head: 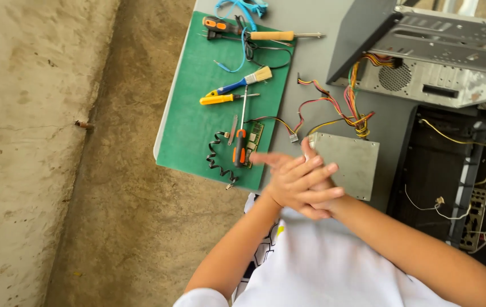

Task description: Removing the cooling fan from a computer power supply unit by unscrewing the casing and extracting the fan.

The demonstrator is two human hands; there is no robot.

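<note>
My left hand (297,182) pressed flat over right hand (316,170), both empty. Power supply box (348,162) already out, at table (311,74) near edge; case (424,57) open, wires loose. Screwdriver (240,142) idle.

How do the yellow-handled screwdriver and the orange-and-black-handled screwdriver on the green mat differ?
The yellow-handled screwdriver lies crosswise on the green mat; the orange-and-black-handled screwdriver lies lengthwise, handle toward the person. The yellow one sits mid-mat beside a blue-handled brush; the orange one lies nearer the clasped hands, beside a coiled black cable. The orange one looks longer. Both lie unheld.
</note>
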